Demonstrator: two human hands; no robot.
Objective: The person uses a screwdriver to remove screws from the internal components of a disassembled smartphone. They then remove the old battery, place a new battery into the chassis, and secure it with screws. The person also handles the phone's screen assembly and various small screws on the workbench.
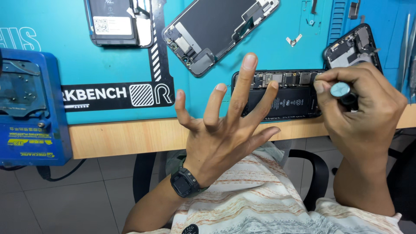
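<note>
The right hand (364,112) grips a small screwdriver (344,93), its fingers curled tight round the handle and its round cap facing up. The tip is hidden behind the fingers, down at the right end of the opened phone (281,95), which lies on the blue mat (208,91) just above the wooden table edge (130,136). The left hand (225,130) hovers in front of the phone with all fingers spread wide, holding nothing.

To do this well, the driver likely needs to stand straight over the screw with light downward pressure. The free hand would probably serve better resting on the phone's left end, so the body cannot slide on the mat.
</note>
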